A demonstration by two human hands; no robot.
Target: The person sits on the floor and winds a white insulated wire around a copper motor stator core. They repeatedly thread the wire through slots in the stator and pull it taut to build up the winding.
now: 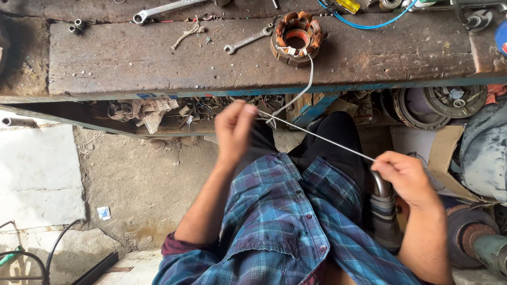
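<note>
I am sitting at a worn, rusty desk [158, 58], looking down over my blue plaid shirt [285, 221]. My left hand [234, 132] is raised just under the near edge of the desk, its fingers [244, 112] closed in a pinch on one end of a thin white cord [322, 138]. My right hand [404, 177] sits lower and to the right, well apart from the left, with its fingers closed on the other end of the same cord, so the cord runs taut and straight between my two hands, slanting down to the right.

Near my left fingers the cord meets a knot, and from there a flat white strip [305, 84] climbs up over the desk edge to a motor stator [297, 37] wound with copper-coloured coils. The stator lies on the far middle of the desk, its round opening facing up.

Just left of the stator lies a small spanner [248, 39], and farther left and farther back a larger spanner [158, 10]. A blue cable [369, 24] curls at the far right of the desk. Under the desk, a shelf holds rags and scraps [142, 111]. To my right, round metal motor parts [438, 105] are piled near a piece of cardboard [446, 153]. The floor on the left is bare concrete [42, 174].
</note>
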